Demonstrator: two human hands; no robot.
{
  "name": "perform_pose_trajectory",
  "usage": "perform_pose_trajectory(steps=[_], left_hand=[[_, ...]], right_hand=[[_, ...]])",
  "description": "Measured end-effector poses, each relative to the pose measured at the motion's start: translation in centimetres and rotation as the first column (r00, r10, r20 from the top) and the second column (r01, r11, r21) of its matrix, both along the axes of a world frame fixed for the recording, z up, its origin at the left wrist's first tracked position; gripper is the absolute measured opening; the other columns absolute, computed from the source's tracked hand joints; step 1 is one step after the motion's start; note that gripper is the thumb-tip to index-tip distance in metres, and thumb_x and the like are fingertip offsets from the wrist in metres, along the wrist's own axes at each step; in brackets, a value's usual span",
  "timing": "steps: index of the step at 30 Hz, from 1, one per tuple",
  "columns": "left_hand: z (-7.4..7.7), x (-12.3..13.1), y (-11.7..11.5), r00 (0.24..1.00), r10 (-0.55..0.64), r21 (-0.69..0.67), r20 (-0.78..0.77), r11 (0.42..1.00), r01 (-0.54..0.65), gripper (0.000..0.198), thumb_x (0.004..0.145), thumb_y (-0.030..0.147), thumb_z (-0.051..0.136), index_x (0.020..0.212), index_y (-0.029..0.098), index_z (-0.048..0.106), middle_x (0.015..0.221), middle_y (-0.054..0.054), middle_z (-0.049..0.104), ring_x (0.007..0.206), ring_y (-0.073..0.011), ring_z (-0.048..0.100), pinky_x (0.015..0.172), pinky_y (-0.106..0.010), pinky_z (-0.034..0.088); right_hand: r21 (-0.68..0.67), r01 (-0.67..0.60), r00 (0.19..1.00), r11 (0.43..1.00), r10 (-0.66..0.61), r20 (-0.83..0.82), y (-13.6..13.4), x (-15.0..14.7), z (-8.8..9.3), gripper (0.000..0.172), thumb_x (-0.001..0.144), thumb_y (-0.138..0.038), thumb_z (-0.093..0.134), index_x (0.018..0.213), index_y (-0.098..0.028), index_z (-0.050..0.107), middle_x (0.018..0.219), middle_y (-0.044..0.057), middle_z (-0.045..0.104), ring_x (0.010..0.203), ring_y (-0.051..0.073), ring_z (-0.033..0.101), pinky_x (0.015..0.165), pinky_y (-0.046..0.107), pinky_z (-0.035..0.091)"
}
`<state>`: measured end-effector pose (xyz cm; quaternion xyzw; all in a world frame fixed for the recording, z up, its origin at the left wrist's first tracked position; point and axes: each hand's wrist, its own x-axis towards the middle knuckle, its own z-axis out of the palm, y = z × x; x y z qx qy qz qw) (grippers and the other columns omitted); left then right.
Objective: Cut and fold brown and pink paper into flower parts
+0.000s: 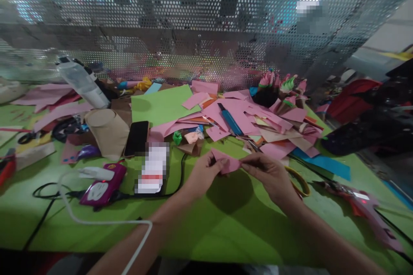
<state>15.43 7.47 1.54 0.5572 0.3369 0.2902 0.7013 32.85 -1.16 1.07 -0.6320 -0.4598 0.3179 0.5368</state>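
Observation:
A small piece of pink paper [229,164] is held just above the green table by both my hands. Its left side is pinched between the thumb and fingers of my left hand [206,172]. At its right corner, the fingertips of my right hand [266,172] close on the paper. Behind my hands lies a loose pile of pink paper scraps [238,116], with a blue utility knife [230,119] on top. To the right of my right hand are a roll of yellow tape [299,181] and a pink glue gun [364,204].
A purple power strip [105,184] with a white plug and cables sits at the left. Near it lie a dark phone [137,138] and a blurred-out phone [151,169]. A clear bottle [83,84] leans farther back. The perforated metal screen [193,21] borders the table's far side.

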Motion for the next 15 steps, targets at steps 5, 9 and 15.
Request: perform_pose_trajectory(steps=[5, 9, 15], left_hand=[[0.05, -0.02, 0.07, 1.000, 0.004, 0.071, -0.008, 0.997, -0.004, 0.019, 0.083, 0.036, 0.068, 0.084, 0.017, 0.066, 0.082, -0.003, 0.068, 0.077, -0.0168, 0.060, 0.072, -0.030, 0.049], [0.35, -0.14, 0.05, 1.000, 0.015, 0.125, 0.001, 0.992, -0.015, 0.022, 0.086, 0.039, 0.064, 0.087, 0.018, 0.064, 0.084, -0.003, 0.066, 0.080, -0.0164, 0.058, 0.073, -0.028, 0.047], [0.75, -0.59, 0.34, 0.998, 0.057, 0.207, -0.033, 0.977, -0.049, 0.025, 0.091, 0.041, 0.056, 0.083, 0.018, 0.062, 0.077, 0.000, 0.059, 0.074, -0.0138, 0.053, 0.067, -0.025, 0.042]], right_hand=[[-0.069, -0.053, 0.998, 0.996, 0.055, 0.024, 0.04, 0.12, 0.32, 0.031, 0.075, -0.051, 0.074, 0.081, -0.021, 0.073, 0.076, 0.003, 0.069, 0.070, 0.018, 0.059, 0.064, 0.031, 0.046], [-0.091, -0.054, 0.998, 0.994, 0.057, 0.035, 0.05, 0.18, 0.35, 0.031, 0.075, -0.051, 0.072, 0.074, -0.020, 0.070, 0.068, 0.002, 0.066, 0.066, 0.017, 0.056, 0.063, 0.031, 0.043], [-0.102, -0.059, 0.995, 0.993, 0.066, 0.071, -0.04, 0.19, 0.33, 0.028, 0.078, -0.048, 0.070, 0.075, -0.020, 0.070, 0.069, 0.002, 0.066, 0.067, 0.018, 0.056, 0.063, 0.031, 0.043]])
